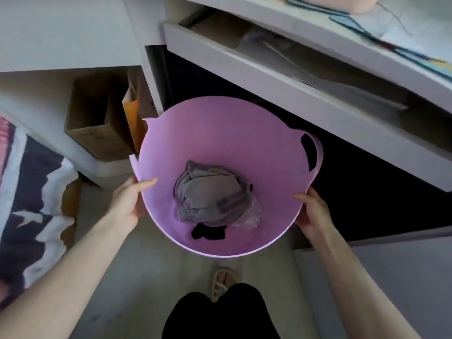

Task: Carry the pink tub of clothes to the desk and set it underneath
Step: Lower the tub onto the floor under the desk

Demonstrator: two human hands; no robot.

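Pink tub (220, 133) sits at frame centre, held off the floor between both hands, its far rim reaching into the dark opening under the desk (305, 77). Left hand (127, 203) grips the rim at 9 o'clock: thumb lies inside the wall, fingers wrap the outside, clamped on the tub. Right hand (314, 211) grips the rim at 4 o'clock the same way, thumb over the edge, fingers curled beneath and partly hidden. One cut-out handle (310, 152) shows at 3 o'clock on the tub; the opposite handle at 10 o'clock is seen edge-on. Inside, on the tub's bottom: crumpled grey garment (210, 194), small black item (208, 232) just beside it at 6 o'clock, a bit of clear plastic (252, 216) touching its 4 o'clock side. Desk drawer (281, 67) stands pulled open at 1 o'clock, above the tub. Brown cardboard box (97, 116) and orange paper bag (132, 118) stand at 10 o'clock, near the tub's left rim. Patterned bedding (31, 192) at 9 o'clock. Sandalled foot (222, 281) on the floor at 6 o'clock, below the tub.
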